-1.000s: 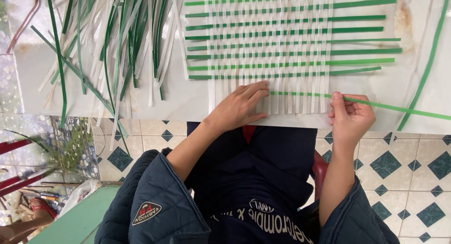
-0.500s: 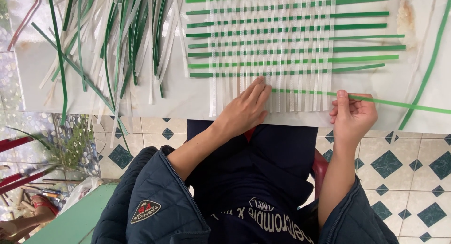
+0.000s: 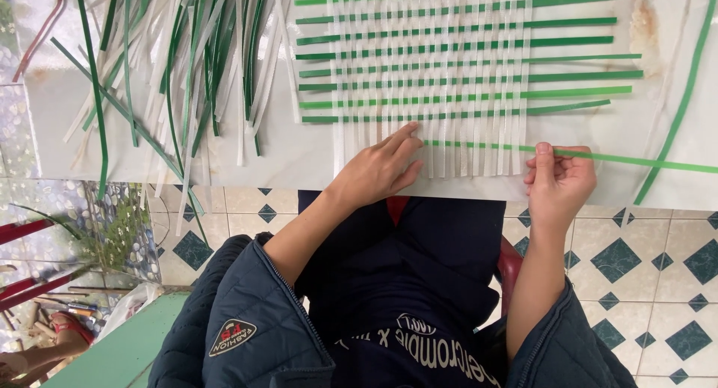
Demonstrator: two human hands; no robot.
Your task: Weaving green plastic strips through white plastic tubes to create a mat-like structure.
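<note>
A flat woven mat (image 3: 449,66) of green and translucent white plastic strips lies on a white table (image 3: 292,160). My left hand (image 3: 381,167) rests on the mat's near left part, fingers spread over the white strips. My right hand (image 3: 557,179) pinches a long green strip (image 3: 643,161) at the mat's right side. That strip runs leftward through the white strips to just beside my left fingertips.
A loose pile of green and white strips (image 3: 179,66) lies at the table's left. Another long green strip (image 3: 684,96) curves along the right edge. Below the table are a tiled floor (image 3: 643,261), my dark jacket and a red stool.
The green strip's free end has travelled leftward through the white strips toward my left hand. My left fingers shifted slightly on the mat; my right hand stayed in much the same place.
</note>
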